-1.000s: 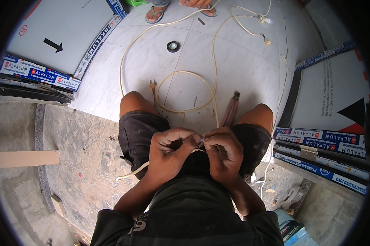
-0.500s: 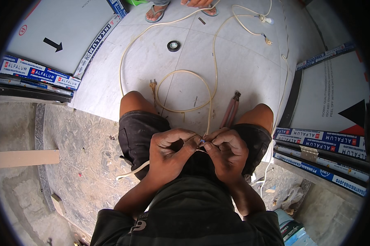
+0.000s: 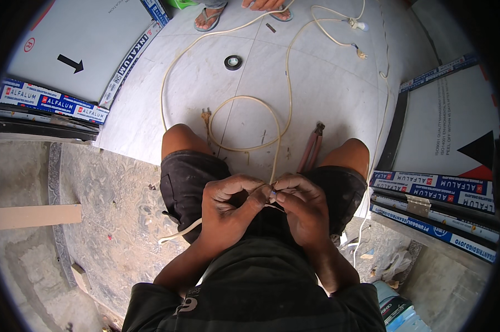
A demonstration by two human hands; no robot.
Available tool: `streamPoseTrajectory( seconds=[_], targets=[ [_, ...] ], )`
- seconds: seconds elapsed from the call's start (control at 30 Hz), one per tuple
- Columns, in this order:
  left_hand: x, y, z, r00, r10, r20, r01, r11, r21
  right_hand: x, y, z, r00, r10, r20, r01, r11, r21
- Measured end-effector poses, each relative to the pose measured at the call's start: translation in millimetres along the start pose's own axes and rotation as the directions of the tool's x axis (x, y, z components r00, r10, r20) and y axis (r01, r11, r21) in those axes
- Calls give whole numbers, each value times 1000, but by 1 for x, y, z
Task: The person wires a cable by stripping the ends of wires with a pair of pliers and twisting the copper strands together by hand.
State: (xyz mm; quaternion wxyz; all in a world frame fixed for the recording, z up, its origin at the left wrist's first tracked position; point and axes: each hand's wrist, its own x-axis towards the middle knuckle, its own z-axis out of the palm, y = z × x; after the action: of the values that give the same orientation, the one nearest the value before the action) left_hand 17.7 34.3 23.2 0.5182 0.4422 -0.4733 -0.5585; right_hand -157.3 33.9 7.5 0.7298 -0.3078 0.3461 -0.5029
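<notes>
In front of my lap, my left hand [image 3: 230, 207] and my right hand [image 3: 302, 207] meet, fingertips nearly touching. Each pinches the thin wire ends of a cream electrical cable [image 3: 276, 166]; a small blue bit of wire [image 3: 272, 193] shows between the fingers. Exactly how the strands are joined is hidden. From there the cable runs out over the tiles into a loose loop. Another cream cable end [image 3: 178, 238] passes beside my left wrist. Just beyond my right knee lie red-handled pincers [image 3: 312, 148], and near my left knee rests a two-pin plug [image 3: 207, 117].
A roll of black tape [image 3: 233, 62] lies on the white tiles [image 3: 316, 83]. Farther off are a light bulb in a holder [image 3: 358, 25] and another plug [image 3: 362, 53]. Another person's sandalled foot [image 3: 208, 19] and hand [image 3: 264, 4] show at the top. Wrapped panels [image 3: 56, 99] flank both sides.
My right fingers have shifted slightly around the wires, and the cable just above my hands leans a little more to the left. My left hand keeps its pinch.
</notes>
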Motion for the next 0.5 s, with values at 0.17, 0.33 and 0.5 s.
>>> streamPoseTrajectory(
  seconds=[0.17,0.33,0.5],
  targets=[
    [2,0,0,999,29,35,-31,999,45,2,-1,-3,997,-57,42,60,996,-66],
    [0,2,3,1000,-25,-2,25,995,-92,1,-1,0,990,-114,81,120,991,-66],
    [1,2,5,999,-31,-18,28,994,-108,1,1,4,988,-141,66,145,988,-59]
  ],
)
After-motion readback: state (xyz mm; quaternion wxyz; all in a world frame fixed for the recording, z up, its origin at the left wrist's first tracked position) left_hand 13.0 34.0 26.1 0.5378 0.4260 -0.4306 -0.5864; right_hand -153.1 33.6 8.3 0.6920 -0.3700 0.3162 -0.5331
